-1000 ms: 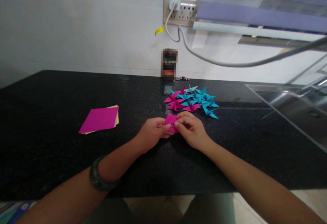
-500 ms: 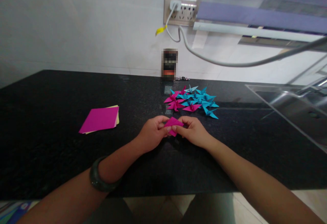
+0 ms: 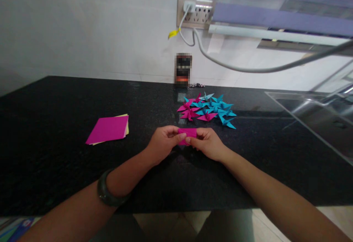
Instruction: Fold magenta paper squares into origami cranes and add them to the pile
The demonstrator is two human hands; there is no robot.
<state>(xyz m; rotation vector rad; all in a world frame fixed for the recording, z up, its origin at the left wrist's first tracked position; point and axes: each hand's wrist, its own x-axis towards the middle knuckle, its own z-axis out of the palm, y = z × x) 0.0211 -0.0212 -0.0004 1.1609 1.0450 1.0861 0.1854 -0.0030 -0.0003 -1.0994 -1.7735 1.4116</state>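
Note:
Between my hands is a small piece of folded pink origami paper [image 3: 188,132], now square to me with a straight upper edge. My left hand [image 3: 164,142] grips its left side, the thumb lying across the front face. On the right side my right hand [image 3: 208,142] pinches it, with its thumb tip close to the left thumb. The fingers behind the paper are partly hidden. Just beyond the hands lies a cluster of folded paper cranes, several pink [image 3: 189,114] and several blue [image 3: 217,106].
A stack of square paper [image 3: 109,130], pink on top with yellow below, lies at the left on the black countertop [image 3: 68,98]. A pixelated dark phone-like object [image 3: 183,69] leans against the wall. At the right is a metal sink [image 3: 317,113]. A grey cable [image 3: 234,65] hangs from the socket.
The pink paper has turned from a diamond with its point up to a square with its edge up. Both hands remain in nearly the same place, still gripping it.

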